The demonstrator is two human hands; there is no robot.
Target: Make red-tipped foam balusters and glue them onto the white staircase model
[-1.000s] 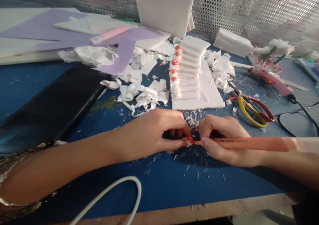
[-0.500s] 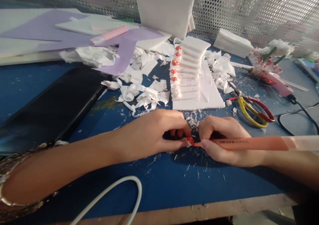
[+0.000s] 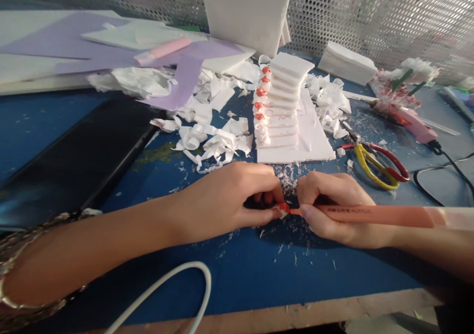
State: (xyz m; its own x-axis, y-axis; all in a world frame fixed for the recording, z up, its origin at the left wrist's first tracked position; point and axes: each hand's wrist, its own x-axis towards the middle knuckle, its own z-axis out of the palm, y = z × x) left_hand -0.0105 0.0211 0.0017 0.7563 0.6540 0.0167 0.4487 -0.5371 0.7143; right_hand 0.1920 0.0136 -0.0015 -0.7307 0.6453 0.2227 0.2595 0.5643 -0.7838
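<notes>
Between thumb and fingers, my left hand (image 3: 248, 193) pinches a small flower-like piece (image 3: 283, 208), red on top with white below. My right hand (image 3: 329, 203) is closed around an orange acrylic marker (image 3: 377, 215), whose tip touches the red part of the piece. Beyond both hands, a white board (image 3: 314, 146) carries a row of white strips (image 3: 283, 108) that rise like steps. Several of the strips end in red-coloured little flowers (image 3: 261, 92); the nearest ones (image 3: 262, 135) are white.
White scraps (image 3: 225, 141) lie left of the board. Scissors (image 3: 377, 164) with red and yellow handles and a pink corded tool (image 3: 411, 122) are at right. A black tablet-like slab (image 3: 77, 151) is at left, a white cable (image 3: 166, 284) in front.
The marker tip stays against the red piece, which has turned or shifted very slightly. My hands are otherwise almost in the same place.
</notes>
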